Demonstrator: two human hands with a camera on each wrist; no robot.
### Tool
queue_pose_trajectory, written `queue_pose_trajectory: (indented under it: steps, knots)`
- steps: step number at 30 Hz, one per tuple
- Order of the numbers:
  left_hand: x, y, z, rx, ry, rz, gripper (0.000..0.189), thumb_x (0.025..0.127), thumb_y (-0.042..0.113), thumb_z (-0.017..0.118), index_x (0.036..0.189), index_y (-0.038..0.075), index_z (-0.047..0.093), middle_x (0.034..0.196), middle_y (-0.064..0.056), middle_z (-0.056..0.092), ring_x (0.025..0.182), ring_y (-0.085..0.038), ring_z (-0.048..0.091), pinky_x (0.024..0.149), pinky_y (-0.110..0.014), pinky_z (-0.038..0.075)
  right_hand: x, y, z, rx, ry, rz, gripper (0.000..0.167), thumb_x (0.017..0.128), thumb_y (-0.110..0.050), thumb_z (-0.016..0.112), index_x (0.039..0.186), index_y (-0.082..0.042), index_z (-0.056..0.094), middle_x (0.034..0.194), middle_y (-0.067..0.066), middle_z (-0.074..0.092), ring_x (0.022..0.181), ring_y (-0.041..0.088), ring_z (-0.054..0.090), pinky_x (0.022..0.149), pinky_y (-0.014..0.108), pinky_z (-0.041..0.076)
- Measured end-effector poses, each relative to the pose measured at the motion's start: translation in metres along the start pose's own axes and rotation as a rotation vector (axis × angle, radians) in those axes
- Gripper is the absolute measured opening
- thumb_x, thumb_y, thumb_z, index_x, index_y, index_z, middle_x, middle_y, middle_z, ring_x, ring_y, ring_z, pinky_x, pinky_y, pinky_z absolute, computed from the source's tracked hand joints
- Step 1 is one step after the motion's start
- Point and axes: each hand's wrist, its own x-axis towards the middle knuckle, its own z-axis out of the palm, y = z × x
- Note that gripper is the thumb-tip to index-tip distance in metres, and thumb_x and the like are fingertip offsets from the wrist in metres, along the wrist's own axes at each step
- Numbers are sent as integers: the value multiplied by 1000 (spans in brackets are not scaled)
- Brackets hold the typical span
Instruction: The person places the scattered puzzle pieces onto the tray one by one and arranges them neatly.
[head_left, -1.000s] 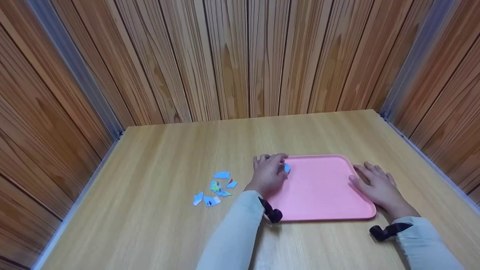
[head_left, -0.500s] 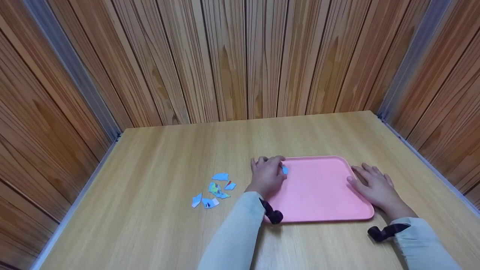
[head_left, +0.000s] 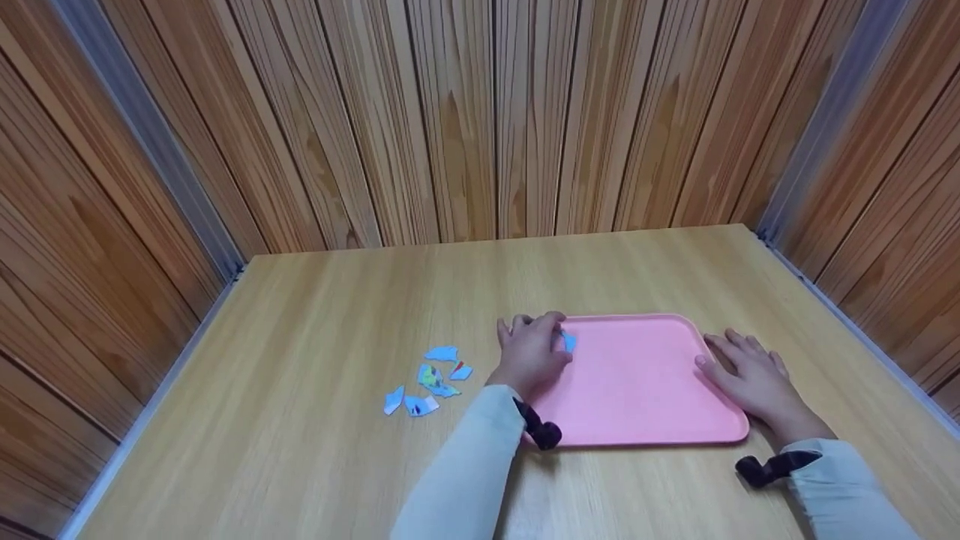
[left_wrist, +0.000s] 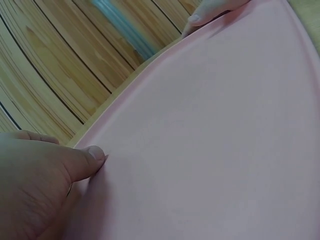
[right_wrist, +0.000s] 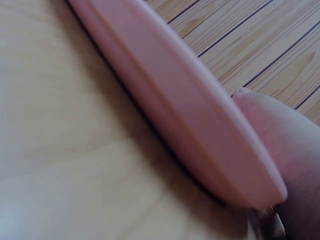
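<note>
A pink tray (head_left: 630, 382) lies flat on the table in the head view. My left hand (head_left: 527, 352) is at its far left corner and edge; in the left wrist view the thumb (left_wrist: 92, 156) bends over the tray rim. Beside that thumb a light blue puzzle piece (head_left: 568, 342) shows on the tray, partly hidden by the hand. My right hand (head_left: 754, 379) holds the right edge, thumb over the rim and the other fingers outside it. In the right wrist view the tray's outer side wall (right_wrist: 175, 95) fills the middle.
Several light blue puzzle pieces (head_left: 441, 353) with printed colours lie loosely grouped left of the tray. A wooden table (head_left: 300, 465) carries everything. Wood-panelled walls (head_left: 480, 112) rise behind and at both sides.
My left hand has shifted slightly left along the tray's corner, its thumb a little farther down. The tray, the puzzle pieces and my right hand stay in place; the head view drifts slightly.
</note>
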Motion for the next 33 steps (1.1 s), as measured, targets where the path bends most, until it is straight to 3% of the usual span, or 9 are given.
queue_pose_trajectory:
  steps: [5, 9, 12, 16, 21, 27, 33]
  knots:
    - [-5, -13, -9, -47, -10, 37, 62, 88, 37, 79, 144, 30, 53, 134, 12, 61, 141, -25, 36, 119, -60, -8, -1, 0, 3, 2, -2, 4, 82, 101, -61, 42, 156, -1, 32, 160, 37, 13, 145, 60, 1, 109, 75, -7]
    - [-12, -30, -17, -113, 28, 73, 59, 88, 35, 78, 142, 28, 55, 134, 9, 61, 141, -27, 36, 121, -58, -4, -2, 0, 6, -3, 7, 8, 81, 101, -60, 44, 155, -1, 33, 160, 36, 14, 145, 60, 3, 110, 75, -6]
    - [-19, -41, -26, -182, 58, 60, 59, 87, 34, 79, 141, 29, 56, 137, 6, 60, 142, -30, 33, 121, -55, 11, -2, 0, 6, -10, 12, 9, 81, 101, -61, 44, 155, -1, 34, 160, 37, 14, 145, 60, 4, 110, 75, -5]
    - [-26, -51, -42, -253, 66, -13, 60, 87, 35, 80, 141, 36, 54, 143, 4, 52, 143, -29, 27, 116, -53, 28, -1, -2, 2, -8, -1, 18, 82, 100, -62, 43, 156, -2, 32, 160, 36, 13, 146, 59, 1, 110, 74, -7]
    - [-37, -70, -63, -242, 82, -13, 59, 90, 35, 77, 143, 35, 52, 146, 5, 50, 147, -31, 23, 118, -58, 23, 1, -4, 2, -6, -1, 21, 83, 100, -63, 43, 156, -3, 32, 161, 35, 12, 146, 58, 1, 111, 73, -7]
    - [-55, -98, -80, -270, 90, -46, 58, 90, 32, 77, 142, 38, 52, 146, 2, 44, 140, -27, 29, 110, -49, 40, 0, -2, 1, 6, 1, 15, 82, 100, -62, 44, 156, -2, 32, 161, 35, 11, 146, 59, 1, 111, 73, -8]
    - [-67, -125, -94, -233, 128, -58, 56, 92, 28, 75, 143, 33, 52, 146, -1, 47, 142, -30, 27, 110, -53, 37, 0, -1, 0, 2, 6, 4, 81, 101, -60, 45, 156, -2, 32, 160, 36, 12, 146, 59, 2, 111, 73, -7]
